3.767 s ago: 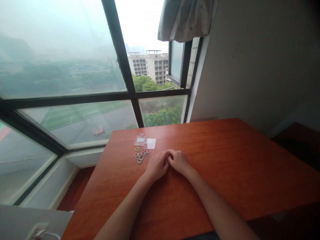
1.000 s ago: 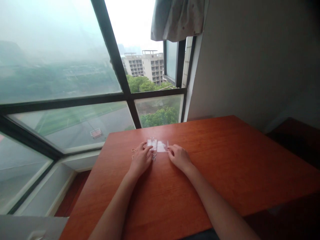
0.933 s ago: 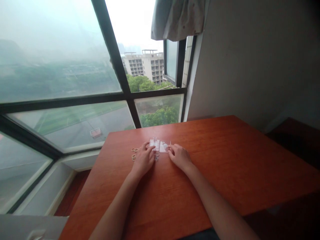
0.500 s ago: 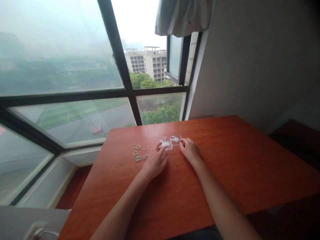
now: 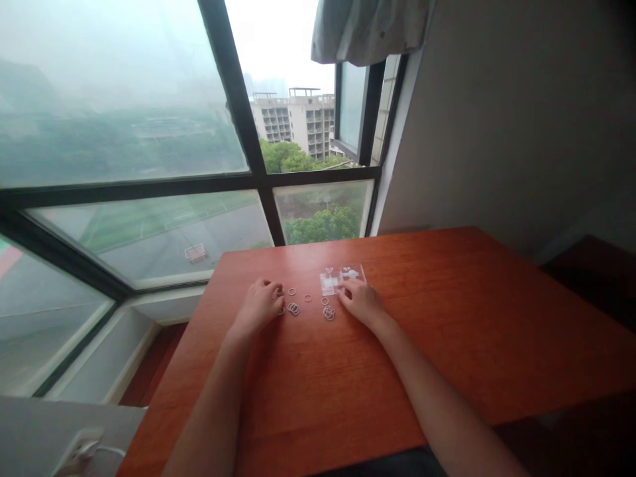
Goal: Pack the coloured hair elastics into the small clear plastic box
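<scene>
A small clear plastic box lies opened flat on the table, with white marks on its panels. My right hand is at its near right part, fingers closed on the edge and covering some of it. On the left, my left hand curls down over some small rings, its fingertips drawn together; whatever is between them is too small to make out. Between the hands lie loose rings: a cluster, single rings and another heap just left of my right wrist.
The reddish-brown wooden table extends to both sides and toward me. Beyond its far edge stand dark-framed windows with a short curtain. A grey wall is on the right, and a wall socket is low at left.
My left hand has moved left from the box to the rings, uncovering the rings in the middle. My right hand has shifted left along the box. The view has tilted slightly.
</scene>
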The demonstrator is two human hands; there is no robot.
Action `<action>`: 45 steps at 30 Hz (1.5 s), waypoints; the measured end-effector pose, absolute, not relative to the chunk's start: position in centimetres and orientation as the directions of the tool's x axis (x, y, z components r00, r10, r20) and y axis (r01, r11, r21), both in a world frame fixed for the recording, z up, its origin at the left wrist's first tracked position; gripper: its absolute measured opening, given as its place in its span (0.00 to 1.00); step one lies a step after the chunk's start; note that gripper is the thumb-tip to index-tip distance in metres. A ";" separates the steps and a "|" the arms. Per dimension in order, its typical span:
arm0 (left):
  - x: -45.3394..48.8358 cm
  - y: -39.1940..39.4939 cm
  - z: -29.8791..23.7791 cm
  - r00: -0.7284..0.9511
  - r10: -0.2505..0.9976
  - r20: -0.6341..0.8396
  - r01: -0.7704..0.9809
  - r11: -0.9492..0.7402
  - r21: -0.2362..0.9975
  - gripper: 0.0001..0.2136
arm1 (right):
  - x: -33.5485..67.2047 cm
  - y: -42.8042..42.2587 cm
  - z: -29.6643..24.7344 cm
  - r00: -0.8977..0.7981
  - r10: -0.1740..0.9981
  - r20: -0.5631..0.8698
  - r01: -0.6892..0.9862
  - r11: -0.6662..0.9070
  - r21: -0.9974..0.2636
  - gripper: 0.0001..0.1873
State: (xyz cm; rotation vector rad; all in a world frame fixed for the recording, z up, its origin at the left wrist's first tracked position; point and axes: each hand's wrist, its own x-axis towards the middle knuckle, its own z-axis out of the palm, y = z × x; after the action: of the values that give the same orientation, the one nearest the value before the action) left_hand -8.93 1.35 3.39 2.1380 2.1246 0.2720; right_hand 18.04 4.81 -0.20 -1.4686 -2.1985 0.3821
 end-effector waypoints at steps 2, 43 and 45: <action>-7.7 1.2 3.5 0.073 0.997 0.041 0.965 -0.080 0.248 0.12 | 17.7 4.8 -0.1 -0.319 0.923 0.216 0.808 0.384 -0.447 0.11; -5.7 -1.5 6.6 0.252 0.941 -0.224 0.925 -0.167 0.341 0.17 | 17.5 2.1 2.4 -0.481 0.871 0.100 0.810 0.485 -0.330 0.11; -5.6 -1.5 6.5 0.299 0.920 -0.252 0.903 -0.187 0.388 0.13 | 17.4 1.9 2.5 -0.497 0.865 0.074 0.808 0.491 -0.326 0.11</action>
State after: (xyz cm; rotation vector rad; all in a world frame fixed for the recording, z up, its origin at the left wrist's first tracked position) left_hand -5.59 -1.47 6.48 2.1108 1.6216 0.0512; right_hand 17.40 1.93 2.55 -1.4319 -2.5091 0.3667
